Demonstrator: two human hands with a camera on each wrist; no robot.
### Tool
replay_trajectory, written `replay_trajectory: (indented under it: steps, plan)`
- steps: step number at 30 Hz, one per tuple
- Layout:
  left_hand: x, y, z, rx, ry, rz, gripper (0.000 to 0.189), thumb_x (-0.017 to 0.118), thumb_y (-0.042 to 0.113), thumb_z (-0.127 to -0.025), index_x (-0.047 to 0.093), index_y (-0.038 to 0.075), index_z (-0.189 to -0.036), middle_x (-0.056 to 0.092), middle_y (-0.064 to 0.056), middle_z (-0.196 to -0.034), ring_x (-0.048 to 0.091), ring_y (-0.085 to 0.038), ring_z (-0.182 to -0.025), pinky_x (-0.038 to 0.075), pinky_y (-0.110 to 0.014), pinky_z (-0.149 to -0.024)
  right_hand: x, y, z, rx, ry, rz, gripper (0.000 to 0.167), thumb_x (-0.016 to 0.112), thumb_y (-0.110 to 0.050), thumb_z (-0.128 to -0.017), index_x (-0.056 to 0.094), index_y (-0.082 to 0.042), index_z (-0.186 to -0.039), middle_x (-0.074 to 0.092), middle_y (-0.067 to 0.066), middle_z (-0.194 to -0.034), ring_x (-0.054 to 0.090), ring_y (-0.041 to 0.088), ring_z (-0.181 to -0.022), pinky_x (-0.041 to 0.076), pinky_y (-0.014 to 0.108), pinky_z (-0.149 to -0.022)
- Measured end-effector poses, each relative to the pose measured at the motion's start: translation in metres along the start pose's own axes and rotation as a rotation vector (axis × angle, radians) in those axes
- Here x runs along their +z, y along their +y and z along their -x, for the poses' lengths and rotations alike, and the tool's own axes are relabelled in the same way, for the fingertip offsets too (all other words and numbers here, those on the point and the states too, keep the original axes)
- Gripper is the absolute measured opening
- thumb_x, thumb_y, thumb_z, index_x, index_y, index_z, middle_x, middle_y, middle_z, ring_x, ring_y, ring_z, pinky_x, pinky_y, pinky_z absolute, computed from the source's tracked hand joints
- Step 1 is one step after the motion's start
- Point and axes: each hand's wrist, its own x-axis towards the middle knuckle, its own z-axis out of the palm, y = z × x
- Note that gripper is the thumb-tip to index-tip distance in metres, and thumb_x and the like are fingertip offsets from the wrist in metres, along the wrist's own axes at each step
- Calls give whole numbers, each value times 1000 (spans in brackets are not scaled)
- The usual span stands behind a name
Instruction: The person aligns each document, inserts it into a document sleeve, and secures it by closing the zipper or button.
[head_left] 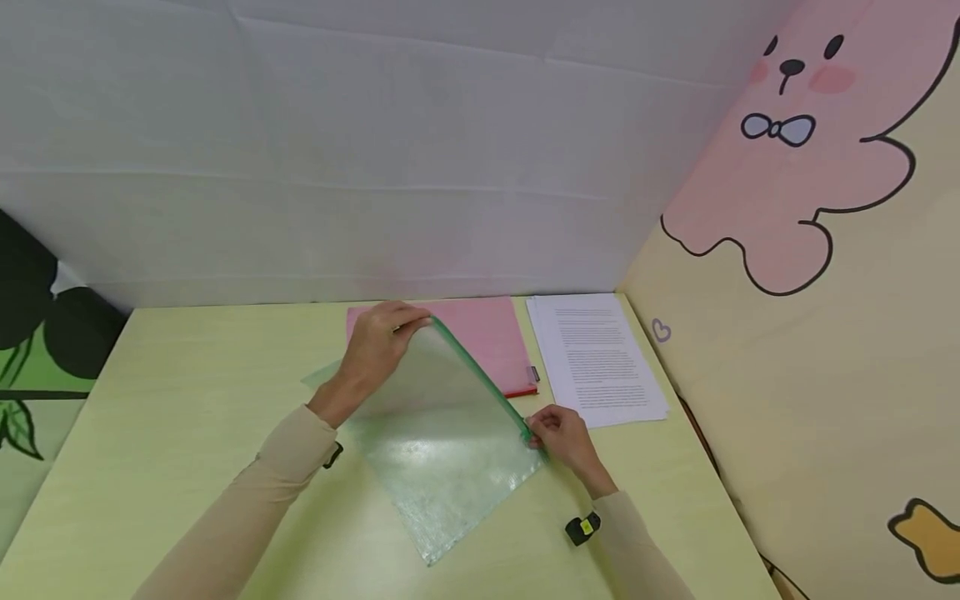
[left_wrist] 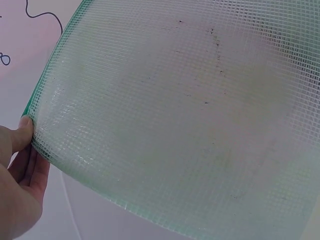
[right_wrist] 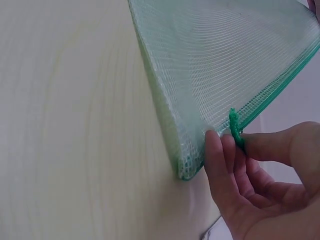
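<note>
As left grip [head_left: 378, 346] pinches pouch [head_left: 446, 454], right grip [head_left: 564, 437] does.

pink pouch [head_left: 489, 337], apparently — partly covered | printed sheets [head_left: 600, 358] — to its right | pink wall bear [head_left: 795, 179] | purple wall heart [head_left: 661, 331]

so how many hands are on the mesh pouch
2: left grip at the upper end of the green edge, right grip near its lower end, by the green cord. No others show.
</note>
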Motion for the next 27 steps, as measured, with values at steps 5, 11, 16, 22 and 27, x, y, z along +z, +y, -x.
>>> replay_trajectory:
  steps: [5,11,16,22,27]
  plan:
    - [-5,-2,-2,18,26,-16,15,82,-5,-81,80,-6,-96,75,-17,-88,72,-33,-80,60,-42,-70,-4,6,4,-13,15,53,11,69,-1,-96,67,9,-93,69,16,-77,73,27,-65,61,32,-61]
    - [-12,-4,-4,3,42,-40,14,82,-3,-81,80,-6,-95,75,-17,-86,72,-32,-78,60,-43,-69,-9,9,10,-32,22,80,12,69,-1,-96,66,10,-93,69,19,-78,72,28,-64,61,33,-60]
    - [-19,-7,-6,7,57,-48,14,81,-4,-82,79,-7,-96,74,-19,-88,73,-34,-80,61,-43,-69,-13,15,15,-5,27,85,11,70,-1,-95,67,9,-92,70,17,-77,73,27,-63,61,32,-61]
    - [-24,-12,-7,13,71,-62,14,81,-4,-82,80,-6,-95,75,-18,-88,72,-33,-80,59,-43,-69,-17,19,19,29,30,78,13,72,-4,-95,67,8,-93,70,15,-77,73,27,-63,61,31,-60]
    - [-26,-15,-8,9,68,-63,13,81,-4,-83,79,-6,-96,74,-19,-89,72,-34,-81,60,-44,-68,-16,19,20,31,29,93,14,73,-6,-95,68,6,-93,70,13,-75,71,27,-60,59,30,-58]
